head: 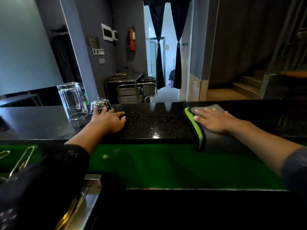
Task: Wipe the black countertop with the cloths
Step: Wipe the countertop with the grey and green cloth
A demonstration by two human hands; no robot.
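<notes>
Right of the chrome dome-shaped call bell, my right hand lay flat, fingers straight and spread, pressing a grey microfibre cloth with a bright green edge onto the speckled black stone tabletop. That cloth's long axis ran from the far rim toward me, its near end hanging over the front lip. My left hand rested beside the bell, fingers loosely curled and holding nothing, as far as I could tell. I saw only one cloth. I judged the wiping mid-course: the stretch between bell and cloth gleamed, while the ground around the bell and the clear upturned glass jug beyond it seemed untouched.
</notes>
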